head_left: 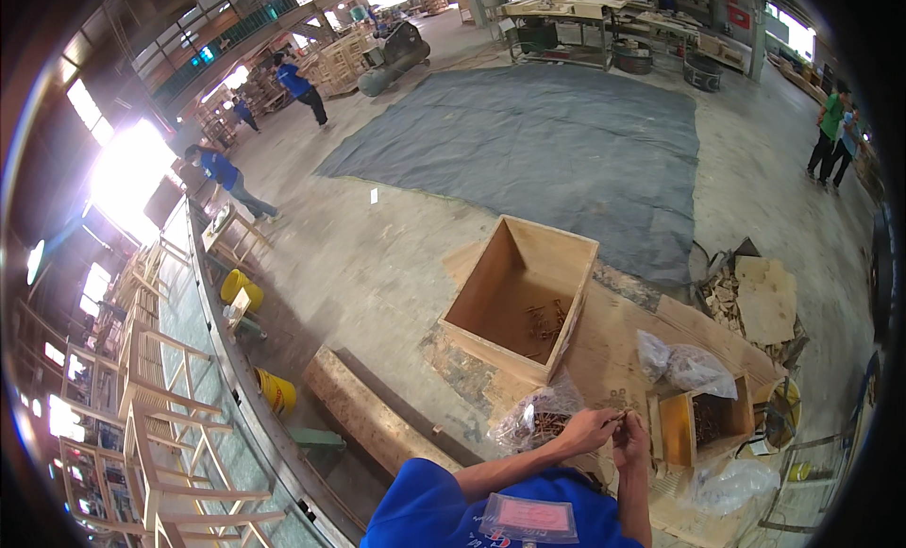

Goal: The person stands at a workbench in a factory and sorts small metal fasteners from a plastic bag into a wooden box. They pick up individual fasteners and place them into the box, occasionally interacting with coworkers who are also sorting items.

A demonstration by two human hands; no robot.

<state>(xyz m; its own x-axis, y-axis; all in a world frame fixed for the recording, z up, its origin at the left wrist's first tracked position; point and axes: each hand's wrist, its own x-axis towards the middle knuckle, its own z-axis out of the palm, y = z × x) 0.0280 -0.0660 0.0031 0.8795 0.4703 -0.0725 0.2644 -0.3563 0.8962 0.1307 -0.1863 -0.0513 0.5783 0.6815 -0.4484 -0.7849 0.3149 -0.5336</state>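
Observation:
My left hand (593, 431) and my right hand (631, 445) meet above the near side of the work surface (618, 350), fingers pinched together. Whatever lies between the fingertips is too small to name. Just left of my left hand sits a transparent plastic bag (534, 421) of brown, screw-like metal pieces. Beyond it stands a large open wooden box (500, 345), with several similar pieces loose on its bottom. On the right, close to my right hand, a smaller wooden box (676, 427) holds a dark heap of small parts.
Plastic bags (698, 370) lie behind and in front of the small box. Leftward are a long wooden beam (387, 416), yellow buckets (276, 390) and a conveyor line with wooden chair frames (142, 397). A dark tarp (538, 151) covers floor ahead. Several people stand farther off.

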